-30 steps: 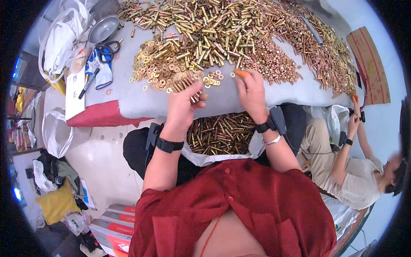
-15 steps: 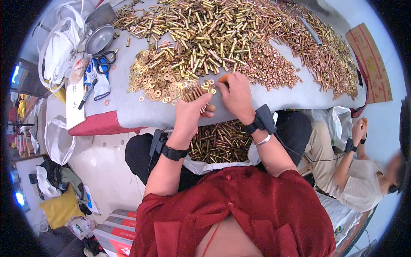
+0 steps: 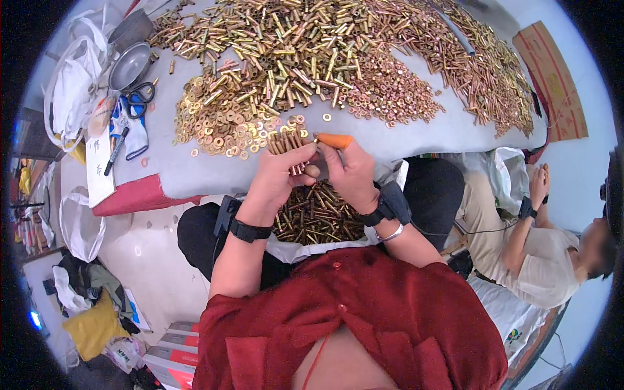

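Observation:
A row of brass-coloured bolts (image 3: 284, 142) is gripped in my left hand (image 3: 276, 174), thumb pressed across them, over the table's near edge. My right hand (image 3: 352, 169), an orange finger cot (image 3: 336, 140) on its index finger, pinches at the right end of that row. What sits between its fingertips is too small to name. Just beyond my hands lie a heap of flat washers (image 3: 224, 120) and one stray washer (image 3: 326, 117). Nuts (image 3: 396, 91) are piled to the right. Below my hands, a white bag (image 3: 312, 252) in my lap holds many bolts (image 3: 316, 221).
Metal sleeves (image 3: 292, 52) cover the far table, with longer bolts (image 3: 491, 97) at right. Scissors (image 3: 138, 101), a marker (image 3: 116, 153), a blue-white glove (image 3: 135, 133) and a metal bowl (image 3: 129, 67) lie left. A co-worker (image 3: 539, 253) sits at right beside a cardboard sheet (image 3: 551, 81).
My right hand has come back from the table's edge by the washers to the bolts in my left hand. My left hand keeps its grip. The whole view has shifted slightly.

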Available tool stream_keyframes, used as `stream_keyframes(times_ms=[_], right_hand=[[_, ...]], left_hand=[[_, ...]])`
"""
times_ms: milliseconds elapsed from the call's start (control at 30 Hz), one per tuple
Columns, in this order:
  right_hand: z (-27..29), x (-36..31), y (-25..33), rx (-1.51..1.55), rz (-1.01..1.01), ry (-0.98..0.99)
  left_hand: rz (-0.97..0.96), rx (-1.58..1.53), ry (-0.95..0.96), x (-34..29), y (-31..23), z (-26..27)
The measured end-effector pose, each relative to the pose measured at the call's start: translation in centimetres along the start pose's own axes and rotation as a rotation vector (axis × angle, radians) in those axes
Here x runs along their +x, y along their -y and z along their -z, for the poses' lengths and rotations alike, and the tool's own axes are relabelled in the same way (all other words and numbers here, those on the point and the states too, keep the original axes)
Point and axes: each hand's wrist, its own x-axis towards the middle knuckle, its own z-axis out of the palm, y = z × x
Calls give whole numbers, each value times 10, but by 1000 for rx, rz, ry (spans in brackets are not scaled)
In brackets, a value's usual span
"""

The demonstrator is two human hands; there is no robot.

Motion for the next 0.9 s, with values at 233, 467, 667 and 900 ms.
stream_keyframes(times_ms=[233, 467, 667, 900], right_hand=[[34, 25, -31, -372, 202, 8], [29, 60, -50, -776, 148, 88], [25, 60, -50, -633, 203, 41], [23, 38, -19, 144, -340, 72]], left_hand=[[-230, 169, -127, -1, 3, -9], [-243, 181, -115, 2, 9, -4], [-123, 14, -51, -1, 2, -3], [-128, 41, -61, -1, 3, -3]])
